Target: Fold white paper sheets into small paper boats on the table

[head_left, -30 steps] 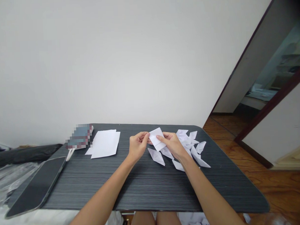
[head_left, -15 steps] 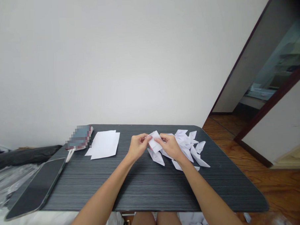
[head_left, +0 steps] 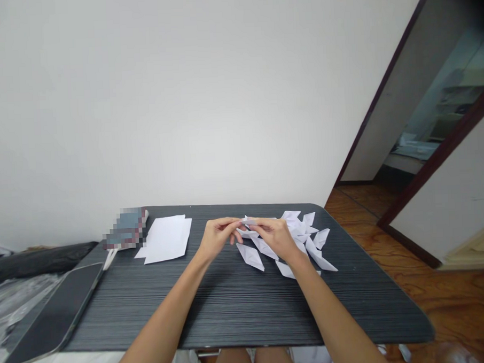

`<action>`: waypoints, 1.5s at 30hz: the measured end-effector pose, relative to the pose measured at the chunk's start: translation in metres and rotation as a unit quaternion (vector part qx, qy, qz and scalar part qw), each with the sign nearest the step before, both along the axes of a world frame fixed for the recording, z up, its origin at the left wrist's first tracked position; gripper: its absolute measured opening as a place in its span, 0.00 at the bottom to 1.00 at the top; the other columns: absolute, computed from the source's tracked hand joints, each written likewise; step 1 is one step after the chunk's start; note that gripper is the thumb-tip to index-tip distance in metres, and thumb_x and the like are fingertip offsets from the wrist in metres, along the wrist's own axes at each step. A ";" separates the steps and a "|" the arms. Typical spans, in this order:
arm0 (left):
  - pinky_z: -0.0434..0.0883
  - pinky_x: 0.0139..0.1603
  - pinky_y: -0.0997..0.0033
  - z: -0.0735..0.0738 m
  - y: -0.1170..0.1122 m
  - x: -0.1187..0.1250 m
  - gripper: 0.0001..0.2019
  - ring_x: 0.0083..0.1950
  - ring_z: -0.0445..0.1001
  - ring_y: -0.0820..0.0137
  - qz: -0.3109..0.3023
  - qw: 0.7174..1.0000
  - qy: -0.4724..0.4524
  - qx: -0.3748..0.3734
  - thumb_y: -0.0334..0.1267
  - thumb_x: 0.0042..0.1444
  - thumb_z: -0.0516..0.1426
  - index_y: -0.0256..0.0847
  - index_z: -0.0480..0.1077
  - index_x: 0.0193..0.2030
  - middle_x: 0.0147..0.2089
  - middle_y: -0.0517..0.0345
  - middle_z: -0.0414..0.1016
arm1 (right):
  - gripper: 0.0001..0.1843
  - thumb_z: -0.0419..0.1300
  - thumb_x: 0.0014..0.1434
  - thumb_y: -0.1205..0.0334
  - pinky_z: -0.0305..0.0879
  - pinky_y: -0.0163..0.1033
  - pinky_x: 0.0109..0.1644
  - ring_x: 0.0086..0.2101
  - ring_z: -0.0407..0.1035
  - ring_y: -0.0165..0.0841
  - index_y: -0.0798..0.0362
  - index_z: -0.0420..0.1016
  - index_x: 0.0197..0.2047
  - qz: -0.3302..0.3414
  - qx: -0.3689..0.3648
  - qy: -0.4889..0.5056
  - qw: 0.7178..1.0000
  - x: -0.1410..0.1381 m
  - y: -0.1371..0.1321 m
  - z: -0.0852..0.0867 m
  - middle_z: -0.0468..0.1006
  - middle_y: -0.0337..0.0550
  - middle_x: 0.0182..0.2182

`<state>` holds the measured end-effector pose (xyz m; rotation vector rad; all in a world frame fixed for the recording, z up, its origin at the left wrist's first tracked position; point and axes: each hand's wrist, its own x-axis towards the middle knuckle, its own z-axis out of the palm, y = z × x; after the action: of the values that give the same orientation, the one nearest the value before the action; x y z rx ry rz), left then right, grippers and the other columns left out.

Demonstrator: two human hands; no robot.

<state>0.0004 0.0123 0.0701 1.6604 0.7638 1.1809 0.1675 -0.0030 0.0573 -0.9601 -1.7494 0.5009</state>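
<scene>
Between my two hands is a small folded piece of white paper (head_left: 248,222), seen nearly edge-on just above the dark table. My left hand (head_left: 219,236) pinches its left end, thumb and index finger on it and the other fingers curled below. At the right end, my right hand (head_left: 274,235) grips the paper between thumb and fingers. Several folded paper pieces (head_left: 251,256), pointed at both ends, lie under and to the right of my hands. Part of that pile is hidden behind my right hand.
A stack of flat white paper sheets (head_left: 169,239) lies left on the dark table (head_left: 247,309). Beyond it is a blurred-out object (head_left: 126,228) with a white strap. A dark tablet-like slab (head_left: 57,312) sits at the left edge. A white wall (head_left: 222,96) stands behind.
The folded paper has tilted from showing its flat face to nearly edge-on. My hands have turned with it and stay at both ends. The view has shifted slightly.
</scene>
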 end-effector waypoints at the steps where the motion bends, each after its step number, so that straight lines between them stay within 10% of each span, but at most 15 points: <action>1: 0.63 0.19 0.76 0.002 -0.001 0.000 0.13 0.21 0.70 0.73 0.003 1.000 -0.006 0.013 0.43 0.49 0.54 0.33 0.72 0.32 0.27 0.53 0.74 | 0.10 0.56 0.50 0.61 0.67 0.43 0.40 0.37 0.70 0.37 0.49 0.75 0.37 -0.002 0.008 0.012 1.000 -0.001 0.000 0.001 0.76 0.42 0.37; 8: 0.68 0.34 0.73 0.007 -0.004 -0.002 0.13 0.29 0.70 0.71 0.017 0.990 0.053 0.127 0.41 0.51 0.52 0.35 0.73 0.27 0.27 0.53 0.73 | 0.07 0.59 0.46 0.59 0.59 0.43 0.49 0.49 0.60 0.39 0.52 0.73 0.29 -0.009 -0.015 0.054 0.998 -0.002 0.000 0.010 0.63 0.48 0.52; 12: 0.68 0.34 0.73 0.003 -0.006 0.001 0.12 0.29 0.71 0.71 0.033 0.986 0.080 0.146 0.40 0.52 0.52 0.37 0.73 0.27 0.27 0.54 0.74 | 0.09 0.60 0.46 0.56 0.62 0.39 0.42 0.43 0.65 0.37 0.53 0.73 0.27 -0.030 -0.060 0.058 0.996 -0.002 0.005 0.007 0.69 0.48 0.44; 25: 0.72 0.38 0.67 -0.006 -0.008 0.011 0.15 0.30 0.75 0.68 0.041 0.997 0.008 0.068 0.38 0.52 0.51 0.34 0.69 0.43 0.32 0.53 0.77 | 0.11 0.60 0.44 0.57 0.61 0.37 0.36 0.28 0.65 0.29 0.55 0.67 0.19 0.013 -0.122 0.211 0.970 -0.004 0.007 0.001 0.71 0.39 0.24; 45: 0.68 0.25 0.75 -0.017 -0.007 0.017 0.22 0.24 0.73 0.71 -0.012 1.000 -0.028 -0.001 0.39 0.52 0.52 0.31 0.60 0.53 0.24 0.56 0.74 | 0.11 0.62 0.41 0.63 0.59 0.36 0.38 0.30 0.64 0.28 0.56 0.62 0.19 -0.004 -0.109 0.254 0.961 -0.011 0.006 -0.001 0.69 0.37 0.27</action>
<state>0.0171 0.0055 0.0531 1.6239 0.7084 1.2043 0.1566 0.0027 0.0562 -0.8913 -1.2442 0.8654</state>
